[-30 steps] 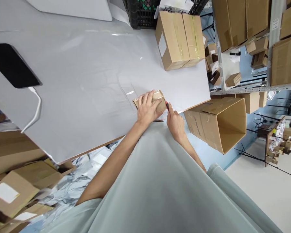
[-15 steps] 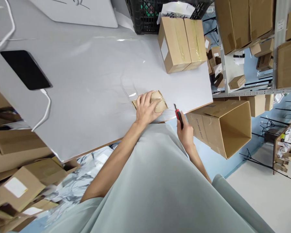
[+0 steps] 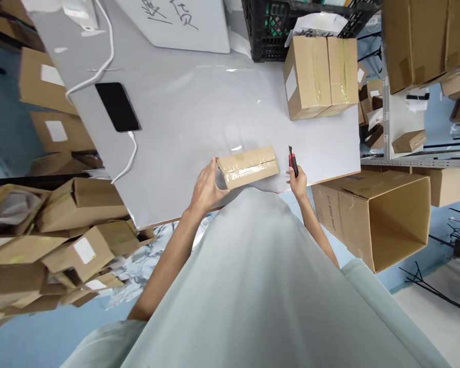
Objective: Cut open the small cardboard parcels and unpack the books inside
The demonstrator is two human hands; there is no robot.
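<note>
A small taped cardboard box (image 3: pixel 248 166) lies near the front edge of the white table (image 3: pixel 184 128). My left hand (image 3: pixel 207 188) grips the box's left end, fingers curled round it. My right hand (image 3: pixel 297 183) is just right of the box at the table edge and holds a red and black utility knife (image 3: pixel 293 161) that points away from me over the table.
A bigger taped carton (image 3: pixel 320 76) and a black crate (image 3: pixel 291 25) stand at the far side. A black phone (image 3: pixel 118 106) on a white cable lies left. An open carton (image 3: pixel 383 214) sits on the floor at right; several cardboard boxes (image 3: pixel 61 240) are piled at left.
My left hand slid from the top of the small box to its left end. My right hand pulled the knife away from the box's right edge. The view shifted.
</note>
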